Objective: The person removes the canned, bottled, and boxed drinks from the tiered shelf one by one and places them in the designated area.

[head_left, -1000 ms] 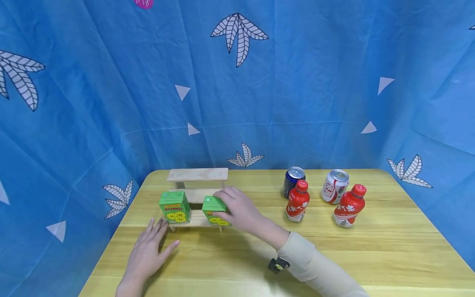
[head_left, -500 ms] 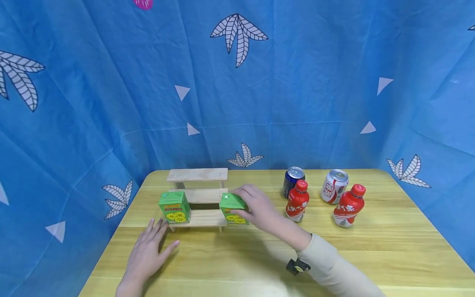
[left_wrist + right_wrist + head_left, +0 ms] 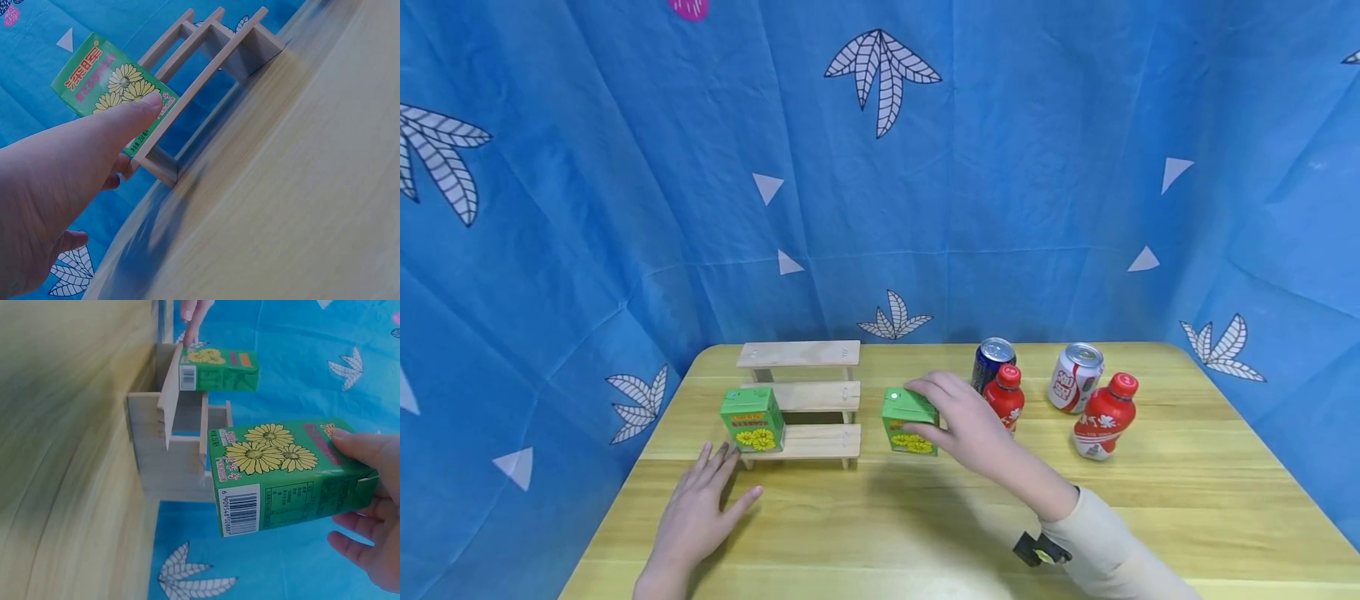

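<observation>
The right grip (image 3: 958,421) pinches a green carton (image 3: 910,423) near its top, thumb in front, lifted above the counter (image 3: 820,525); its forearm slants toward four o'clock. At nine o'clock sits a stepped shelf (image 3: 823,442) bearing another carton (image 3: 752,421). At that one's seven o'clock, the left grip (image 3: 692,508) lies loosely spread, unladen. Bottles (image 3: 1105,417) stand around the held carton's three o'clock.
</observation>
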Tool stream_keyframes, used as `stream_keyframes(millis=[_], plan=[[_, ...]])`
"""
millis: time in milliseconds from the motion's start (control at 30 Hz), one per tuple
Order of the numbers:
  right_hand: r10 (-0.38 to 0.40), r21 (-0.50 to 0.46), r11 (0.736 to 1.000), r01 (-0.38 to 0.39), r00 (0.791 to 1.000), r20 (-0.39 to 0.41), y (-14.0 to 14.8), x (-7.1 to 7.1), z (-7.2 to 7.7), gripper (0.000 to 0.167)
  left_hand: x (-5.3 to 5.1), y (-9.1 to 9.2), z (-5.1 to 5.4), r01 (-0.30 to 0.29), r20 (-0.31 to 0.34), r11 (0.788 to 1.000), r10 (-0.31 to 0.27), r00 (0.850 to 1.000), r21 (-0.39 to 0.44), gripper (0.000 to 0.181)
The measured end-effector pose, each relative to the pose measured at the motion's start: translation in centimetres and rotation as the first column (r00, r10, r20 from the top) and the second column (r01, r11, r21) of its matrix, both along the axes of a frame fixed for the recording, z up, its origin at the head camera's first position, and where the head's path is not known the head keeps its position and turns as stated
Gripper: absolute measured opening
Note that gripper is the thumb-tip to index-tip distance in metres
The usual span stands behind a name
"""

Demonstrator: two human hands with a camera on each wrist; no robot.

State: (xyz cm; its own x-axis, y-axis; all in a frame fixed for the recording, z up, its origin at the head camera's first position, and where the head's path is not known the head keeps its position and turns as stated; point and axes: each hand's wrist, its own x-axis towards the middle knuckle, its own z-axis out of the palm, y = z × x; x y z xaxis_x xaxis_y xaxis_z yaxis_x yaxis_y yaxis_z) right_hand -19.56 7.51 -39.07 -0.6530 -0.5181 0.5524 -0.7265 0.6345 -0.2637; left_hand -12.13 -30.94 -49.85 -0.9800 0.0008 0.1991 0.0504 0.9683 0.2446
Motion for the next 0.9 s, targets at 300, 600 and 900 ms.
stream_keyframes(millis=[300, 600, 900], plan=[[0.011, 0.012, 1.0, -0.011, 0.999, -0.037, 3.0, 1.0, 0.3, 0.048, -0.1, -0.1, -0.2, 0.0, 0.003, 1.0, 0.0, 1.0, 0.012, 0.081], [-0.02, -0.004, 1.0, 0.02, 0.996, -0.085, 6.4, 1.9, 0.1, 0.05, 0.0, 0.1, -0.1, 0.005, -0.032, 1.0, -0.005, 0.999, 0.011, 0.078], [-0.068, -0.019, 0.998, 0.066, 0.99, -0.126, 9.4, 2.7, 0.0, 0.057, 0.1, 0.0, -0.1, 0.004, -0.023, 1.0, -0.003, 1.0, 0.021, 0.079]])
